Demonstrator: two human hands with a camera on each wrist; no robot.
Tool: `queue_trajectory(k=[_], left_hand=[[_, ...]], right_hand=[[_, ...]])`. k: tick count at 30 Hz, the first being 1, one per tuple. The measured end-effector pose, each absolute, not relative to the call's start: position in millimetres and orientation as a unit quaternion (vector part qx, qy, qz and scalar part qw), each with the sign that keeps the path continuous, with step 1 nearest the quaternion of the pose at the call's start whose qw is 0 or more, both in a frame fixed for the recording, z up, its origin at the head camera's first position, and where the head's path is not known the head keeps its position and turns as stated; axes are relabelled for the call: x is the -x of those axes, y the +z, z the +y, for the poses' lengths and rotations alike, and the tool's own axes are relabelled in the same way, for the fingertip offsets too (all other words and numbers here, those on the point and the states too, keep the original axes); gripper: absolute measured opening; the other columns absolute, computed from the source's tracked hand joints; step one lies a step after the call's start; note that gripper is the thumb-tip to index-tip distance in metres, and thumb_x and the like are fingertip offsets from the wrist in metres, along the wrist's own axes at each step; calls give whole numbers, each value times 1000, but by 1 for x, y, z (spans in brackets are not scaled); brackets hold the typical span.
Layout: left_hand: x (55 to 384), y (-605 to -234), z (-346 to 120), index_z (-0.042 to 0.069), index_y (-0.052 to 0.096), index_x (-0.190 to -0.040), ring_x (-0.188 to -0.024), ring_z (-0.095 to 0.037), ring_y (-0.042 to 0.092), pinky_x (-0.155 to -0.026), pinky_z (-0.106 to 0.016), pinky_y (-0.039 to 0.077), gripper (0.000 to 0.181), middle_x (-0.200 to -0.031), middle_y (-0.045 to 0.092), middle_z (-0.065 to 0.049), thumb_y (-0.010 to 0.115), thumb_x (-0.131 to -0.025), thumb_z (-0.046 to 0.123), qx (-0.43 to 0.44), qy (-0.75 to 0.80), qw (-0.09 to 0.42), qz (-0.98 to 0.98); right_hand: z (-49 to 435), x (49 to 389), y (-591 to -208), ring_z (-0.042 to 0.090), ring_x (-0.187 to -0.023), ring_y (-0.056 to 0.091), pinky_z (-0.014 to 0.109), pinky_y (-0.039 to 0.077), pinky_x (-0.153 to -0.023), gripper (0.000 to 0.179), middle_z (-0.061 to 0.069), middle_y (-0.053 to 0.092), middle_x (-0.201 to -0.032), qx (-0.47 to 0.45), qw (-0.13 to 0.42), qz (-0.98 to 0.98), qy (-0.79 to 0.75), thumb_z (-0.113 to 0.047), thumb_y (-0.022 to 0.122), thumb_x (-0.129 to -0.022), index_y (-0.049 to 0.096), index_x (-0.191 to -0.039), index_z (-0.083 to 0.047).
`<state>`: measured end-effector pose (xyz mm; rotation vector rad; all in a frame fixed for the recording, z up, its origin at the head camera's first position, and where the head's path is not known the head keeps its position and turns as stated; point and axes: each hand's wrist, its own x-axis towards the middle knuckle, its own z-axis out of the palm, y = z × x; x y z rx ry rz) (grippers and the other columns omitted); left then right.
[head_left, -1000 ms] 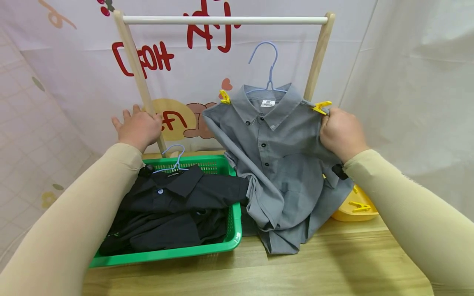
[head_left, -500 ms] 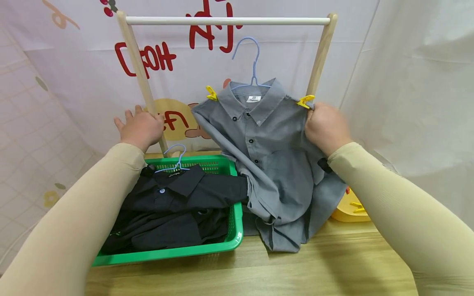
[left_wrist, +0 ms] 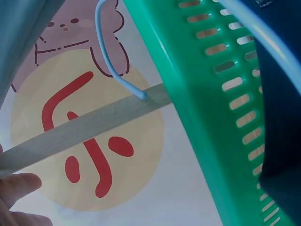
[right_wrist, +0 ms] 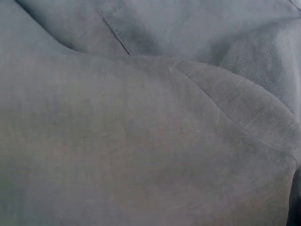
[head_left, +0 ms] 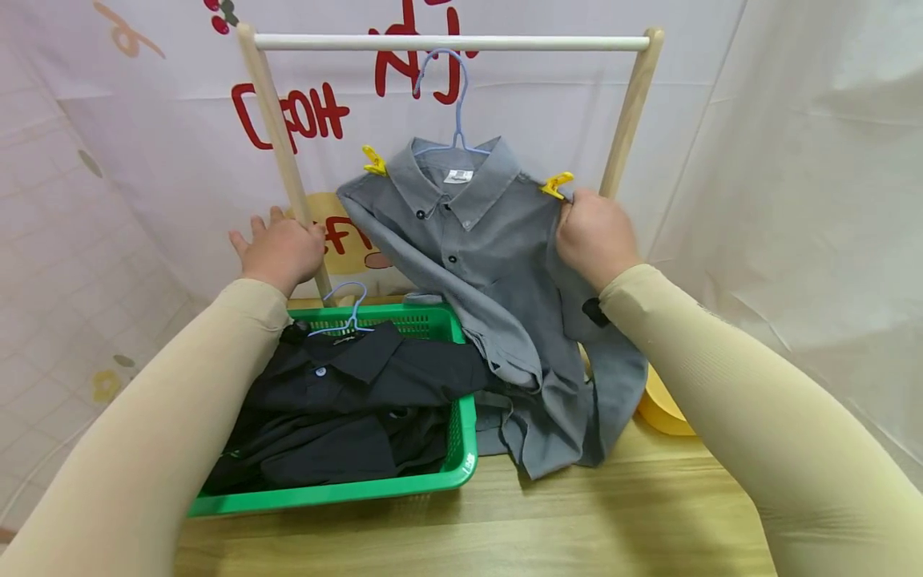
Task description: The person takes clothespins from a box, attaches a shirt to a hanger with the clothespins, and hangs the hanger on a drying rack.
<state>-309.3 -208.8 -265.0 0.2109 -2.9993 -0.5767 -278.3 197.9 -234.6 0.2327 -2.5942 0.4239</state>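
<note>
— "Leftward and upward goes the gray shirt [head_left: 497, 252] since the earlier frame, shoulder edge clasped in the right grip [head_left: 598, 238]; the left grip [head_left: 283, 252], fingers spread, rests against the rack [head_left: 272, 120]."

— "How far along?"

— "Hanger [head_left: 458, 120] in, yellow clips [head_left: 375, 162] on; below the bar [head_left: 541, 42], hooking apparently remains. Black garments [head_left: 339, 433] lie in the green basket [head_left: 360, 487]."

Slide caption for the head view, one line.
Right hand grips a gray shirt on a blue hanger; left hand holds a wooden post; dark clothes lie in a green basket.
</note>
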Motion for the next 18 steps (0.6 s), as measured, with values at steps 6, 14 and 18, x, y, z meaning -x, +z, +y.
queue_trajectory(k=[6,14,18], left_hand=[[309,-265,-208,-11,69,-126,-158,-60,-5,-119,-79,-13,77,-172,3,-35,26,-110,51,-67,-192,39,-978],[309,-265,-209,-10,71,-123,-158,-60,-7,-118,-80,-15,78,-172,1,-34,26,-110,52,-65,-202,35,-977],[309,-265,-209,-10,72,-120,-158,-60,-7,-118,-80,-15,77,-172,1,-34,27,-110,52,-68,-207,35,-975]], right_hand=[[180,283,-226,52,-81,64,63,52,-75,33,25,57,-81,-90,250,-948,175,-12,30,-106,52,-85,0],[158,290,-217,43,-79,59,56,53,-77,35,16,50,-80,-93,220,-955,178,-15,28,-109,53,-91,1],[147,295,-212,45,-83,63,57,54,-79,36,16,52,-82,-95,219,-955,174,-17,27,-110,54,-94,1]])
